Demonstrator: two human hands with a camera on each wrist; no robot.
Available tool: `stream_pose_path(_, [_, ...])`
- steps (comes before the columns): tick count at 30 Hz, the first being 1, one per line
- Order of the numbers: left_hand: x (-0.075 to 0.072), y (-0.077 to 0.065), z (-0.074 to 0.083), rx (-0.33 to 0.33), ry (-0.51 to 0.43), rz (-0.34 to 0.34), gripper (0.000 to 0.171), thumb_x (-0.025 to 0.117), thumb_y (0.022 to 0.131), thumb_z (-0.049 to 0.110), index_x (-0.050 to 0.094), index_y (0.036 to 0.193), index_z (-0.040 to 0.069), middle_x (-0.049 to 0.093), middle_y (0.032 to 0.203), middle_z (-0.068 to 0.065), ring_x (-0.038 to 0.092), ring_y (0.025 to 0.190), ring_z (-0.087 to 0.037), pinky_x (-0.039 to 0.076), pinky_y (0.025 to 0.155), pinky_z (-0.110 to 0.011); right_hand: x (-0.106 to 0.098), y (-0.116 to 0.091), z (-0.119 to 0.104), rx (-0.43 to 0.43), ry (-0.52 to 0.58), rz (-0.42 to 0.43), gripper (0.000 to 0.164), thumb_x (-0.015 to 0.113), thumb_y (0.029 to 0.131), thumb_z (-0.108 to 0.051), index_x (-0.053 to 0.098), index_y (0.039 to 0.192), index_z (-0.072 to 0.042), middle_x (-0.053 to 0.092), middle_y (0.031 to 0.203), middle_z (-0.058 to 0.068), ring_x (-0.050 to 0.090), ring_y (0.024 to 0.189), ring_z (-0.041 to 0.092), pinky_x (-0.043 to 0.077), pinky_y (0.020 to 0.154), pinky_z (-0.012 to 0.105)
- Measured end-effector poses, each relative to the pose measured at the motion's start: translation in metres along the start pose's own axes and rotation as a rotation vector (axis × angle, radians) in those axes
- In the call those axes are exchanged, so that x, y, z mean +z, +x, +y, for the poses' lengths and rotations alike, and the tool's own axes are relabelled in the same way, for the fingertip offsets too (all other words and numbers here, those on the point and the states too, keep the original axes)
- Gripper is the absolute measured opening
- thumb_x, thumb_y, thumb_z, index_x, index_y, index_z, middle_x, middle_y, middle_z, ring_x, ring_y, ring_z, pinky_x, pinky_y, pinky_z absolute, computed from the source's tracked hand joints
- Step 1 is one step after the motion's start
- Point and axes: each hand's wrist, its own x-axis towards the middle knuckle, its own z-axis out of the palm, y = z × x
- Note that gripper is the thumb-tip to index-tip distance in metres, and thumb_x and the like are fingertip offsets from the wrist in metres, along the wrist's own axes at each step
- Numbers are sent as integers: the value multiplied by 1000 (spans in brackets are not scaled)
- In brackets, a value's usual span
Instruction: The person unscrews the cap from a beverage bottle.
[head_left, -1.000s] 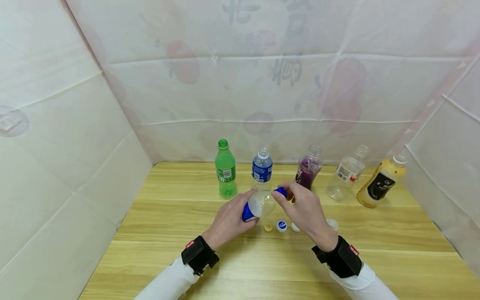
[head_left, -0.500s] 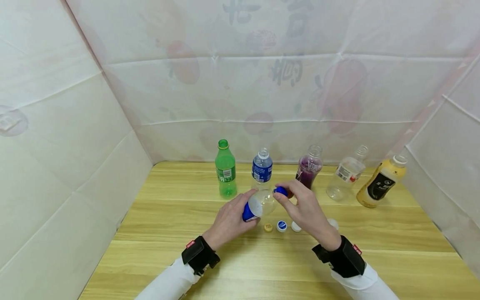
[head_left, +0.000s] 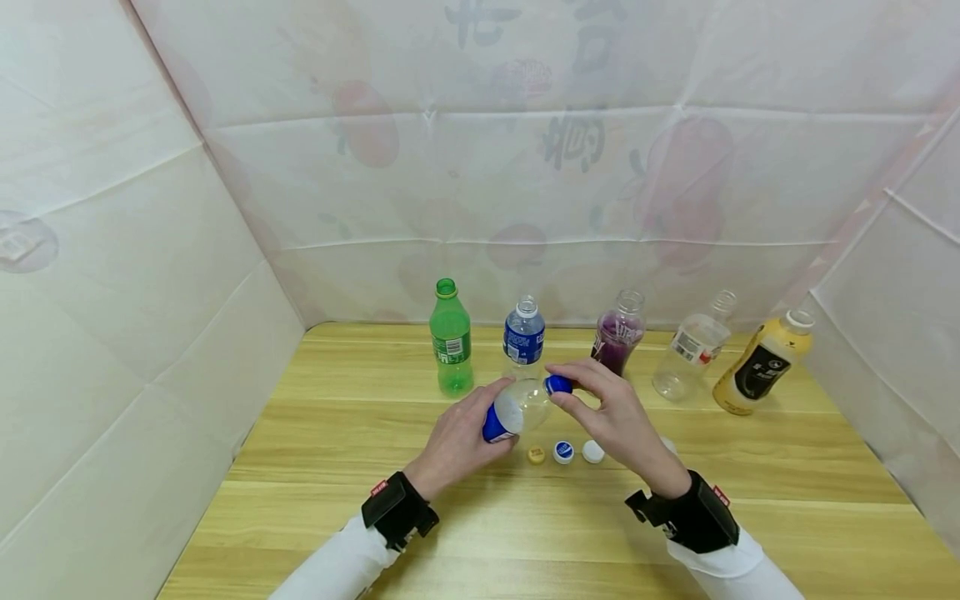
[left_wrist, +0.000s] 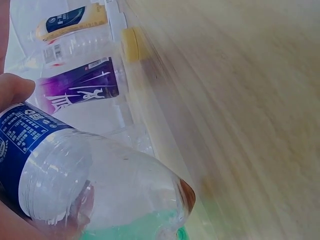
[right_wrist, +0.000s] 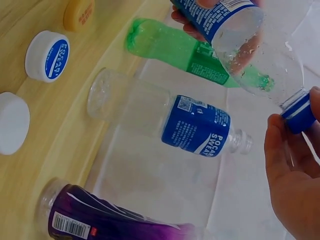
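My left hand [head_left: 461, 433] grips a clear plastic bottle [left_wrist: 115, 165] around its blue label, tilted with the neck toward the right hand. At that neck is a blue screw cap [right_wrist: 299, 114], pinched between thumb and fingers of my right hand [head_left: 615, 417]. The right wrist view has the cap sitting on the bottle mouth. A small brown patch shows at the bottle's base in the left wrist view. Just behind the held bottle stands an uncapped blue-labelled bottle [head_left: 524, 337]. On the table below lie a yellow cap [head_left: 536, 455], a blue-and-white cap [head_left: 563, 452] and a white cap [head_left: 592, 452].
Along the back stand a green bottle [head_left: 451, 342], a purple-labelled bottle [head_left: 617, 342], a clear bottle [head_left: 690, 354] and a yellow bottle [head_left: 761, 367], all without caps. Another pale cap [head_left: 669, 446] is partly hidden behind the right wrist. Fabric walls [head_left: 480, 200] enclose the wooden table [head_left: 337, 467].
My right fingers have shifted around the blue cap and the right wrist has turned slightly outward, uncovering more of the white cap. The left hand and its bottle stay nearly still.
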Motion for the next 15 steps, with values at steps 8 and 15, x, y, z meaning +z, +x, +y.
stream_pose_path(8, [-1, 1, -1, -7, -13, -9, 85, 88, 83, 25, 43, 155, 14, 66, 130, -15, 66, 114, -32, 57, 90, -51, -3, 0, -1, 57, 59, -58, 38, 71, 95, 1, 67, 132, -6, 68, 126, 8, 64, 116, 20, 54, 99, 32])
stream_pose_path(15, [-1, 0, -3, -7, -10, -7, 85, 88, 82, 25, 44, 154, 14, 66, 128, -14, 66, 112, -31, 57, 88, -51, -5, 0, -1, 69, 80, -108, 37, 68, 97, 3, 65, 133, -4, 66, 132, 7, 62, 122, 24, 53, 101, 44])
